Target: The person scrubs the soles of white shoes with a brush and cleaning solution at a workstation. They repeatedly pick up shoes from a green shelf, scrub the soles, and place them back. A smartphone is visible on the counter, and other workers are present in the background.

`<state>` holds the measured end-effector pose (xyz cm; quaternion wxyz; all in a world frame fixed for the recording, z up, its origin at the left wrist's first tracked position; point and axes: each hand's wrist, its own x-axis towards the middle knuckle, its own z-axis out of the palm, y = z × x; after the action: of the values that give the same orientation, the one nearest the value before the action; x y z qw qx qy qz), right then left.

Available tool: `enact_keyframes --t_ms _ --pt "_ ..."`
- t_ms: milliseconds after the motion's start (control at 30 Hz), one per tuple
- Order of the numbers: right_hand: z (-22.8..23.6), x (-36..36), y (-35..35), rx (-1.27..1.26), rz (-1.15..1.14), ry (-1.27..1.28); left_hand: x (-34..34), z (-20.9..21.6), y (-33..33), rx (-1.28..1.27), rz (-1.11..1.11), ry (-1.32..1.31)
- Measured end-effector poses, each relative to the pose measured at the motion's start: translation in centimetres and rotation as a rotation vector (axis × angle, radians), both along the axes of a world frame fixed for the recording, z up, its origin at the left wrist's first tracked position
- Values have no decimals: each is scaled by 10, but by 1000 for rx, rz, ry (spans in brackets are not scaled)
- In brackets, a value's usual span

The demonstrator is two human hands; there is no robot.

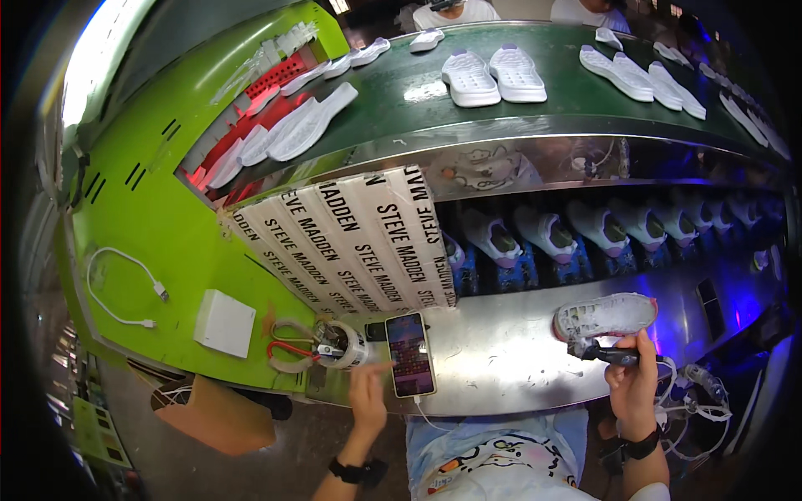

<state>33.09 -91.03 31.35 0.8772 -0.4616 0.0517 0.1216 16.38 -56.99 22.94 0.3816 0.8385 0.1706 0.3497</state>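
Note:
Beside the lit phone on the metal ledge, my left hand holds nothing. Its index finger stretches to the screen's left edge; whether it touches the glass I cannot tell. My right hand is closed round a black-handled brush, fingers wrapped on the handle. The brush's pale tip meets the near left end of a greyish-white shoe sole with an orange edge at its right. That sole sits on the ledge just beyond my right fingertips. A white cable runs from the phone's lower end.
A printed box stands behind the phone. Left of the phone are a tool cup, tape rolls and a white box. Shoes line the shelf beyond; white soles lie on the green belt. People sit across.

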Motion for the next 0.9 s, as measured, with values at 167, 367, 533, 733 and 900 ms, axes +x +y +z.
enact_keyframes --t_ms 167,367,533,733,900 --pt "-11 -2 8 16 38 34 -43 -50 -18 139 -81 95" --pt "-10 -1 6 -34 -68 -30 -24 -47 -9 157 0 127" --pt "-8 2 -2 21 -165 23 -4 -40 -1 158 -29 53" --pt "-10 4 -10 82 -176 87 -8 -46 -8 168 -76 93" --pt "-15 8 -11 112 -258 117 -15 -45 -7 129 155 84"
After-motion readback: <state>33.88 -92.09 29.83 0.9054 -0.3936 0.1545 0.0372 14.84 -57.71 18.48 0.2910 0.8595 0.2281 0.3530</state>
